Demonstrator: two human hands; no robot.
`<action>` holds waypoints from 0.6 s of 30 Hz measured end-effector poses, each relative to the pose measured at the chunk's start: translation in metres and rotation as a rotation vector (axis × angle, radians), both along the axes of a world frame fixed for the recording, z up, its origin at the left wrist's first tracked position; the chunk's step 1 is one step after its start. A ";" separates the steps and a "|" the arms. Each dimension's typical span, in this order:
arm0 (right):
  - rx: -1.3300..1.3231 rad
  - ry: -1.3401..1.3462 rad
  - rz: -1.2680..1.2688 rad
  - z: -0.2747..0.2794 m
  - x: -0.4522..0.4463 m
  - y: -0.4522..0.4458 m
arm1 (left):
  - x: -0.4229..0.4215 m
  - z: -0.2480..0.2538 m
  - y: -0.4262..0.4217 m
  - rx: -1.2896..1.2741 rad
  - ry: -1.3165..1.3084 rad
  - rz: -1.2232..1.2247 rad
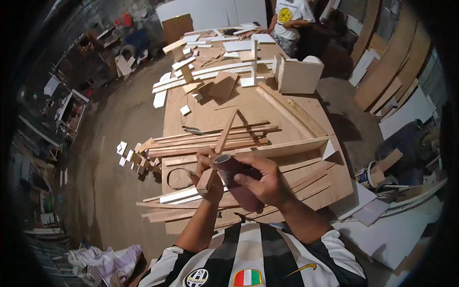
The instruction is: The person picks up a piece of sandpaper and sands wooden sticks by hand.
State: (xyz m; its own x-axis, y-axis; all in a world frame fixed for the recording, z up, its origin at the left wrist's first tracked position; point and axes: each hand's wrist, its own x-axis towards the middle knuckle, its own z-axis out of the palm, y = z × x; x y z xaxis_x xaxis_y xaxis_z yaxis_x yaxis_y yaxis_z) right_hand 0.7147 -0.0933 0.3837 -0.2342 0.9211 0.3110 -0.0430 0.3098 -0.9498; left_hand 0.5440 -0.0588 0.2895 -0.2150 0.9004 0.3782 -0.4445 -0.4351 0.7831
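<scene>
A narrow wooden strip slants up and away from my left hand, whose fingers are wrapped round it; its cut near end shows below the hand. My right hand grips a dark red-brown tube with a round, pale-rimmed top, perhaps rolled sandpaper. The tube's top is close beside the strip; whether they touch I cannot tell. Both hands are above the near part of the wooden table. Beyond them lies a bundle of thin wooden strips, and more strips rest under my forearms.
A shallow wooden frame and a thick plank lie on the right side. White panels and offcuts cover the far end, near a box-like piece. Another person stands there. Small wood blocks are at the left edge.
</scene>
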 end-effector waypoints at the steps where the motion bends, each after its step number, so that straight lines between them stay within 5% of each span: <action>1: 0.059 -0.051 0.045 0.003 -0.008 0.001 | -0.006 -0.013 -0.003 0.021 0.030 0.026; 4: 0.037 -0.080 0.122 -0.013 -0.036 0.005 | -0.014 -0.028 -0.022 0.059 0.039 0.089; 6: 0.018 -0.078 0.148 -0.038 -0.051 0.012 | -0.018 -0.017 -0.044 -0.293 -0.185 -0.147; 10: -0.037 -0.036 0.231 -0.062 -0.065 0.014 | -0.042 -0.006 -0.069 -0.574 -0.401 -0.267; 18: 0.023 -0.165 0.152 -0.083 -0.084 0.030 | -0.066 -0.031 -0.067 -0.545 -0.472 -0.180</action>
State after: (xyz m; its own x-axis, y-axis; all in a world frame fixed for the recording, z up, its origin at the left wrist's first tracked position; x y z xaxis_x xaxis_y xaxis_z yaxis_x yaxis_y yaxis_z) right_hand 0.6312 -0.0629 0.3011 -0.4195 0.8643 0.2774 0.0642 0.3331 -0.9407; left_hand 0.4779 -0.1257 0.2585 -0.0751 0.9706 -0.2287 -0.8150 0.0724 0.5750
